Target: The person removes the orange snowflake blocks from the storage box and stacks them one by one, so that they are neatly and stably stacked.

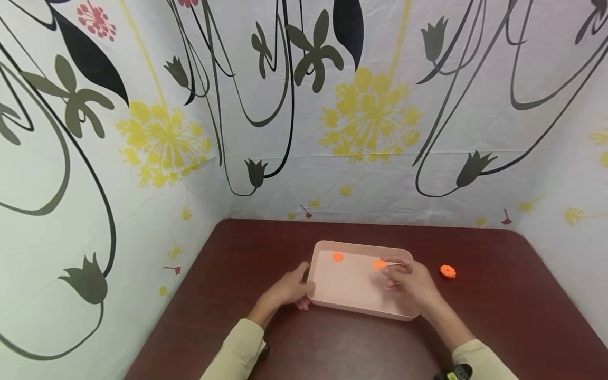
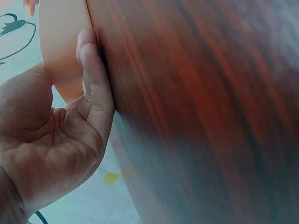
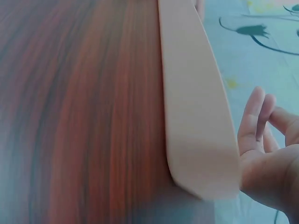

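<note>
A shallow pale pink rectangular tray [image 1: 351, 295] sits on the dark wooden table. My left hand [image 1: 288, 286] grips its left end, thumb over the rim and fingers along the outside wall, as the tray wall [image 2: 65, 42] in the left wrist view shows. Over the tray's right half, my right hand [image 1: 412, 282] pinches a small orange disc [image 1: 379, 265] at its fingertips. The left wrist view catches a bit of that orange above the rim; in the right wrist view it is hidden. Another orange disc [image 1: 338, 257] lies inside the tray, near the back left.
To the tray's right on the table [image 1: 494, 295] is an orange round piece [image 1: 447, 271] with a notched edge, seemingly thicker than the others. White cloth with printed flowers [image 1: 370, 121] hangs behind the table and along its sides.
</note>
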`<action>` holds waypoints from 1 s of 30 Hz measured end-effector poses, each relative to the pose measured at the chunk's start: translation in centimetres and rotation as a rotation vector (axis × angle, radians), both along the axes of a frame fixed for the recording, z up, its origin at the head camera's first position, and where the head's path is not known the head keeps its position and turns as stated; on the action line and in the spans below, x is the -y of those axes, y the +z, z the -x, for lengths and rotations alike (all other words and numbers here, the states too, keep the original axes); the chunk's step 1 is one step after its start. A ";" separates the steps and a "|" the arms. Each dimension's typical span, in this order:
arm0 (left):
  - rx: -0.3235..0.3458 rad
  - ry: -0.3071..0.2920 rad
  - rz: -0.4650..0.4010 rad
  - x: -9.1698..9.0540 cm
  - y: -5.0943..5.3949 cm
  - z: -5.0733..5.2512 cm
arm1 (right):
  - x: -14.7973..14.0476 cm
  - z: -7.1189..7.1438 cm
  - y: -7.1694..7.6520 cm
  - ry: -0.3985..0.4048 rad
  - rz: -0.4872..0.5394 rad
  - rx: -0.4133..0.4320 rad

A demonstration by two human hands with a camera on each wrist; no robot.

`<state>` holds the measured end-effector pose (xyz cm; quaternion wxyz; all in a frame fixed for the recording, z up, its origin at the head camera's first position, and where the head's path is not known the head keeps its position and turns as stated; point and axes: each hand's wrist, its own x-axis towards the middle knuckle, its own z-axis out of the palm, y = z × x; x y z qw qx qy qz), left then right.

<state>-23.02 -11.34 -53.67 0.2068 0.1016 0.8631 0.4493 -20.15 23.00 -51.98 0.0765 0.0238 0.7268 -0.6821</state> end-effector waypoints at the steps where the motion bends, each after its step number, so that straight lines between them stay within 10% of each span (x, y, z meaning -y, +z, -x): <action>1: 0.001 0.001 0.001 0.0 0.0 0.0 | -0.7 -0.2 0.1 -0.006 -0.007 -0.001; 13: 0.002 0.005 0.012 -0.2 -0.1 -0.1 | -9.2 -1.6 -0.5 -0.146 0.135 -0.106; 30: 0.002 0.006 0.004 0.0 -0.1 -0.1 | -14.1 -1.5 -2.0 -0.272 0.088 0.146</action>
